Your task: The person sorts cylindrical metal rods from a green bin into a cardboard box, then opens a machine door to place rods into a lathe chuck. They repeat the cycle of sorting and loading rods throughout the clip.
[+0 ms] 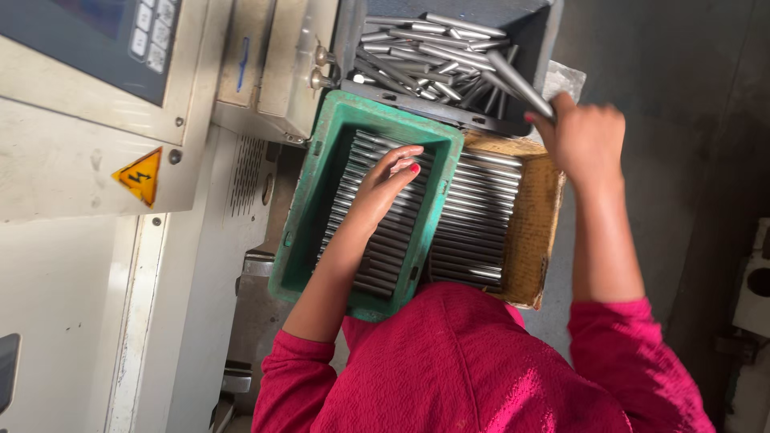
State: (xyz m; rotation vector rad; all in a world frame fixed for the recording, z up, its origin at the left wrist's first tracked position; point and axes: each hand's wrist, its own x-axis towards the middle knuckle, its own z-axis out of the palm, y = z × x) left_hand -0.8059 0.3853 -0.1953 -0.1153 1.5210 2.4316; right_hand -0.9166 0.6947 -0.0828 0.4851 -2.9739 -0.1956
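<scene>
nearest the camera is the person's red knitted top [465,369], both sleeves pushed up past the elbows. just beyond it sit two trays side by side, touching. the green plastic tray [321,200] is on the left and partly overlaps the worn yellowish tray [539,232] on the right. both are packed with steel rods [477,224] lying in neat rows, long axis running left to right across the trays, all parallel.

left hand [385,186] is down inside the green tray, fingers loose and spread flat over the stacked rods there, resting on them, not clamped around any one rod as far as i can see.

further out, the right hand [585,136] is raised at the far right corner of the yellowish tray, fingers clenched around a single steel rod [517,80]. that rod is tilted, its long axis running diagonally from the fist up and to the left, free end pointing toward the far bin.

farthest back is a dark metal bin [537,32] full of loose rods [425,52] piled every which way, nothing lined up.

off to the left is a grey-white machine cabinet [72,160] with a keypad panel [152,32] and a yellow triangle shock-warning sticker [140,176].
</scene>
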